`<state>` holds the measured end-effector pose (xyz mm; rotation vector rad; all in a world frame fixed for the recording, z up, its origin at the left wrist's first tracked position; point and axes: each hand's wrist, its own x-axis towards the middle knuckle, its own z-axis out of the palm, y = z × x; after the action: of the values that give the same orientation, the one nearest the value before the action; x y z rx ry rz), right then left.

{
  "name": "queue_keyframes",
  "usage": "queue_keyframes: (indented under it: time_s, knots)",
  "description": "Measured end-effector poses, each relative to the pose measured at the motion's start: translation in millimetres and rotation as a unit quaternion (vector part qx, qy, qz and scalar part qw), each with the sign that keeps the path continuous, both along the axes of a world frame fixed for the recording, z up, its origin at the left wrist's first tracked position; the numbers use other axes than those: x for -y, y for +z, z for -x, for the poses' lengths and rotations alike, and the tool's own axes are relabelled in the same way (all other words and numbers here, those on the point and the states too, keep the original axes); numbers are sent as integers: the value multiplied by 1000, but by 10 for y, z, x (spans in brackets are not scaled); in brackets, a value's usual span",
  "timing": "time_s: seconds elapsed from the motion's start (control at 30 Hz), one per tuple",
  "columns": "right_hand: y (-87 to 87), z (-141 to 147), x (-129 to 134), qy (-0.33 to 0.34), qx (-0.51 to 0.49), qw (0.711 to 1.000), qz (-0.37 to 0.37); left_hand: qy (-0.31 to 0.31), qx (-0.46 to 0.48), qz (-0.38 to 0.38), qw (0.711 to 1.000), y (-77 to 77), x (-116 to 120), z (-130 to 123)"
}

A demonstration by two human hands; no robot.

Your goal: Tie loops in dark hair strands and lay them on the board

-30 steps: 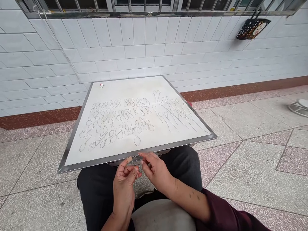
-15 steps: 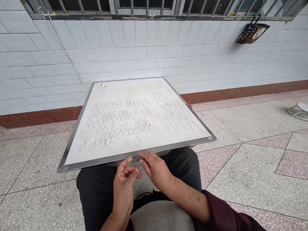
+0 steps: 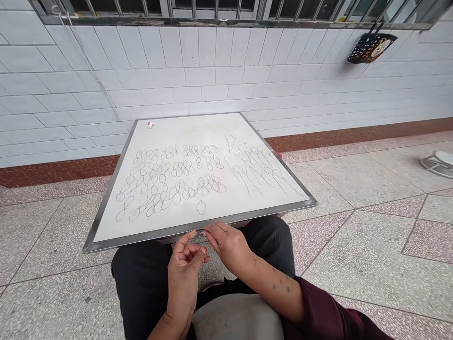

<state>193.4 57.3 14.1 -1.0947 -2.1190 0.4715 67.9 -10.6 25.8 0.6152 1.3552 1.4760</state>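
Note:
Above my lap, at the near edge of a white board, both hands work on one thin wire that bends in a curve between them. My left hand pinches it between thumb and fingers, its forefinger raised with a tan wrap at the tip. The fingertips of my right hand are closed on the wire's upper part. A single wire loop lies on the board just beyond my hands. Rows of figure-eight wire loops cover the board's middle and left.
Wires with one loop and long tails lie on the board's right side. A small white-and-red object sits at the far left corner. Behind stands a tiled wall with a hanging patterned bag. A stool is at the far right.
My right fingertips have shifted slightly down and stay close to the left hand. The wire between the hands now shows a rounder curve. The loops on the board lie as before.

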Motion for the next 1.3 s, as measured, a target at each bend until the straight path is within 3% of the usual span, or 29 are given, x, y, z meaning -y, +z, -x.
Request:
queue_keyframes:
  time_s: [0.23,0.57,0.73,0.87,1.0,1.3]
  knots:
    - [38,17,-2,-6,83,995,-61,-1,-3,1,1000,9,-14,-3]
    - [-20,64,15,-21,56,998,-20,18,12,-8,1000,-15,-19,17]
    - [-17,71,-6,8,51,999,-15,14,-7,-7,1000,-21,-10,13]
    - [29,13,-54,50,-57,993,92,25,-1,-2,1000,-30,-33,21]
    - [8,-54,-32,47,-182,951,247,76,34,-3,996,-39,-69,47]
    - [-143,146,202,88,-200,927,305,130,136,-2,982,-12,-132,104]
